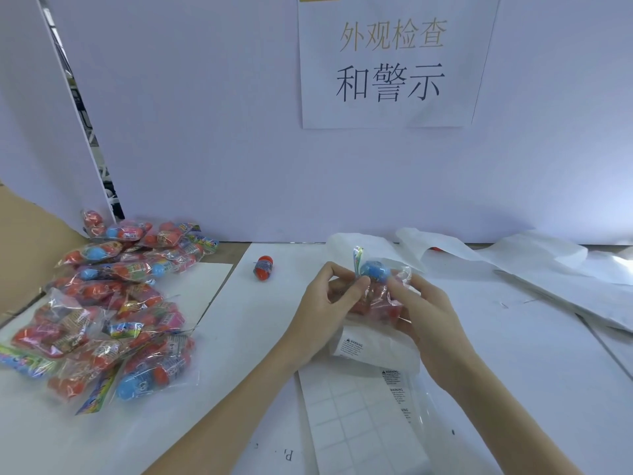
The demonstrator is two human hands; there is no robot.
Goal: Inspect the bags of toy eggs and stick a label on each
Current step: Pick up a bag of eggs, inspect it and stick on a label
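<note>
Both hands hold one clear bag of toy eggs [375,286] above the white table, a blue egg showing at its top and red eggs below. My left hand [329,303] pinches the bag's left side. My right hand [421,313] grips its right side. Under the bag lies a sheet of warning labels [370,416], mostly peeled, with a few printed labels left along its right edge. A pile of several bagged eggs [106,310] covers the table's left side.
A single loose red egg [263,268] lies behind and left of my hands. Crumpled white backing sheets [534,265] spread across the right. A cardboard box flap [30,241] stands at far left. A white partition with a printed sign [390,63] closes off the back.
</note>
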